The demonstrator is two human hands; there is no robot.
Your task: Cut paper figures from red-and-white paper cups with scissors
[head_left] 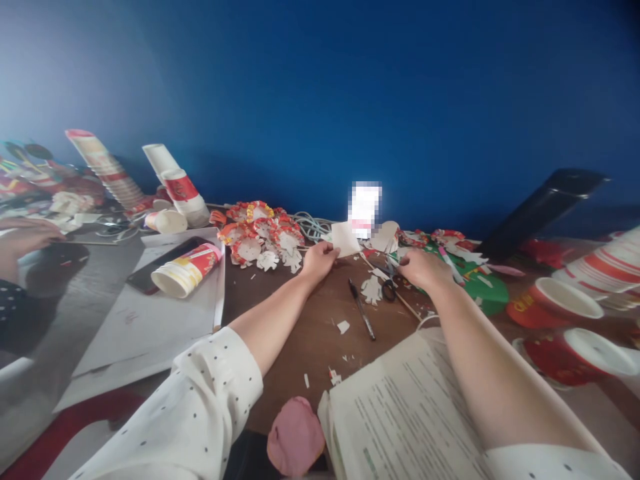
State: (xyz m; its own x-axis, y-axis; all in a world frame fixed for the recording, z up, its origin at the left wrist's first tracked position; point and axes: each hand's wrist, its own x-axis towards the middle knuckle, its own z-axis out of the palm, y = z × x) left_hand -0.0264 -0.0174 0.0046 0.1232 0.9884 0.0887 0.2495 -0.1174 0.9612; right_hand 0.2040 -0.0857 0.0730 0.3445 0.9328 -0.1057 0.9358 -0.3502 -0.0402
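Now, left fingers: pinching your paper, just right of them.
Right fingers: beside scissors; cannot tell if holding anything.
Paper: you're apparently positioning it; next move calls for steadiness.

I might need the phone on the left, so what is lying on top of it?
Paper cups, nested and on their side, lie across the phone. They hide part of it; whatever is beneath them cannot be seen.
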